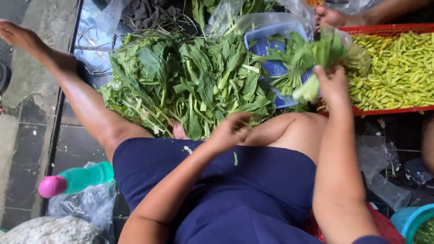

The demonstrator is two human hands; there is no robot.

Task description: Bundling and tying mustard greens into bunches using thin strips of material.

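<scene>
Two hands work over a lap in dark blue cloth: the right hand (333,86), right of the frame's centre, is closed around a bunch of leafy greens (316,61) held up in front of a red crate (384,30) of green chillies (398,68). The left hand (230,131), near the centre, is blurred, fingers curled loosely at the edge of a big pile of greens (190,81); whether it pinches anything I cannot tell. Between pile and crate lies a blue tray (264,38) with more leaves. At lower left, a green bottle (81,178) with a pink cap rests on plastic.
</scene>
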